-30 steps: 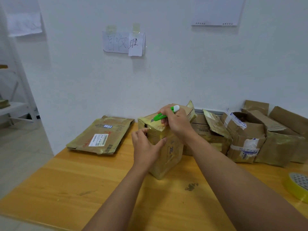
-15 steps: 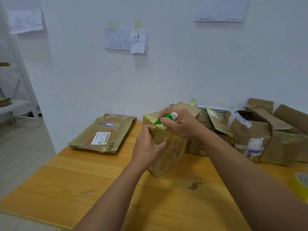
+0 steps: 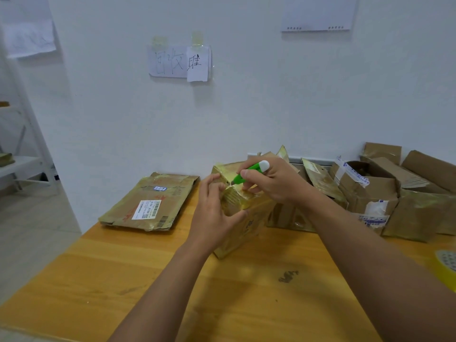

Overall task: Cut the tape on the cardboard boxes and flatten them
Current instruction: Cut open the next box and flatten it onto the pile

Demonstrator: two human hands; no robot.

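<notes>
White wall stands behind a yellow wooden bench (image 3: 153, 287), with some paper notes (image 3: 179, 61) taped on it. On the bench, a small box wrapped in shiny yellow tape (image 3: 243, 213) stands near the middle, a little tilted. The left hand (image 3: 213, 213) holds the box at its near side, with the thumb on the front face and the fingers curled up around the top corner. The right hand (image 3: 271, 180) grasps a green cutter with a white cap end (image 3: 249, 172), and its tip seems to touch the tape at the top edge of the box. The blade itself is too small to see clearly. Here I judge the main risk: the left fingertips are just beside the cutter tip, so if the blade slips on the smooth tape or jumps free suddenly, it may hit these fingers. The box is held by one hand only and it leans, so a strong pull could turn it or push it away, and the cut would go wrong. A flattened box (image 3: 148, 202) lies at the left of the bench, and more boxes (image 3: 370, 193) wait at the right by the wall, so most work is probably not yet done. A tape roll (image 3: 447, 267) sits at the right edge.
</notes>
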